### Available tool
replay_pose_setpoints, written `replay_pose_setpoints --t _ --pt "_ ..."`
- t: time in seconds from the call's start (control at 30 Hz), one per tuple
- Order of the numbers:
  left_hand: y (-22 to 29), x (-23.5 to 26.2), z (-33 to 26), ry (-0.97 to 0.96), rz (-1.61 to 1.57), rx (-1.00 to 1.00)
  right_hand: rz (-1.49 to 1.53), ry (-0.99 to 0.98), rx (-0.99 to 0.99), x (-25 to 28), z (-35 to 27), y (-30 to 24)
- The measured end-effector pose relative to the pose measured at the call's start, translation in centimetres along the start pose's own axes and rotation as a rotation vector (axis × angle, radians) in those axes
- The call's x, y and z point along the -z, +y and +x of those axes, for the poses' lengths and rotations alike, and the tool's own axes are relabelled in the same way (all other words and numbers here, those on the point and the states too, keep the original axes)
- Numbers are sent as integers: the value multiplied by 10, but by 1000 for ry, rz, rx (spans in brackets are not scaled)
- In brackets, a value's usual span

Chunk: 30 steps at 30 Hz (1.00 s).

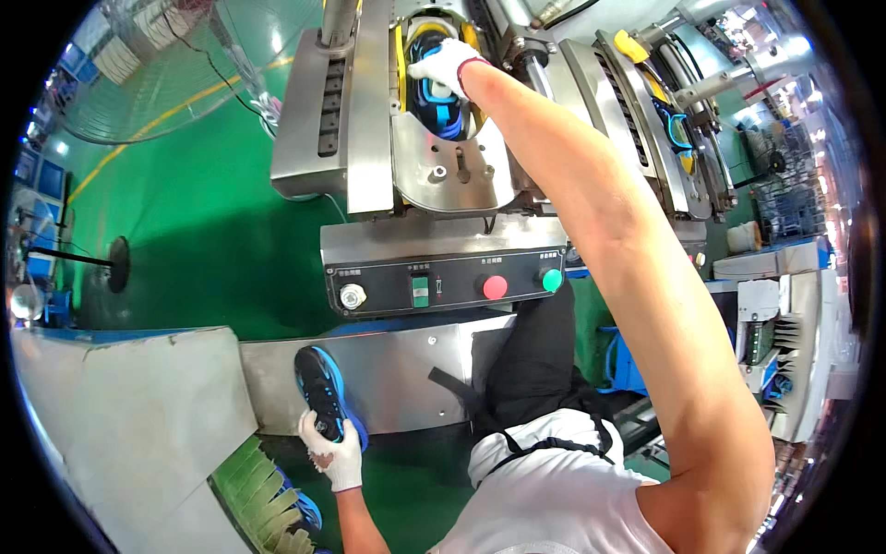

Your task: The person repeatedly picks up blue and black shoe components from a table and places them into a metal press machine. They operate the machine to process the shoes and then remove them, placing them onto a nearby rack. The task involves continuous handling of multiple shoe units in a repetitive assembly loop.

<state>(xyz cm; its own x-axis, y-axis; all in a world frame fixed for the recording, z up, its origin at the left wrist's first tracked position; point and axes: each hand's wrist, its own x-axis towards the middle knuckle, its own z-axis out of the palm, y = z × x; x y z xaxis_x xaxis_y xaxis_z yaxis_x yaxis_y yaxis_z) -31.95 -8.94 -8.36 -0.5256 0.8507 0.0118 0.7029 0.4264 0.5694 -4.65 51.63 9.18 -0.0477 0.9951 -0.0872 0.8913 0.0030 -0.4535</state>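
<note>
My left hand (332, 454), in a white knit glove with a worn patch, grips a black shoe with blue edging (322, 392) by one end. That shoe is over the steel shelf (397, 374) below the machine. Stretched far forward, my right hand (445, 66), also gloved, is closed over the upper of a second black and blue shoe (439, 116). This one sits in the cradle of a steel machine (420, 175), between yellow side pads (401, 69). The glove hides part of its upper, and the fingertips are only partly visible.
Below the cradle is a control panel (443, 286) with a red button (495, 287) and a green button (552, 281). Another machine at right holds a shoe (678, 131). Green strips (254, 489) hang at lower left with shoes behind them. A caged fan (138, 74) stands far left.
</note>
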Motion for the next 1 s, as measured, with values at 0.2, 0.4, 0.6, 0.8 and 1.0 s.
replay_pose_setpoints --t 0.2,0.4,0.6,0.8,1.0 --pt "36 -12 -5 76 -120 347 205 225 483 51 -151 -18" --pt "75 -28 -35 -48 -26 202 97 67 816 19 -359 119" --pt "56 -15 2 -99 20 -449 -450 -32 576 -70 -370 202" --pt "100 -16 21 -160 11 -402 153 -96 588 -43 -421 193" --pt "237 -14 -8 -181 -312 -122 603 -340 526 -21 -505 190"
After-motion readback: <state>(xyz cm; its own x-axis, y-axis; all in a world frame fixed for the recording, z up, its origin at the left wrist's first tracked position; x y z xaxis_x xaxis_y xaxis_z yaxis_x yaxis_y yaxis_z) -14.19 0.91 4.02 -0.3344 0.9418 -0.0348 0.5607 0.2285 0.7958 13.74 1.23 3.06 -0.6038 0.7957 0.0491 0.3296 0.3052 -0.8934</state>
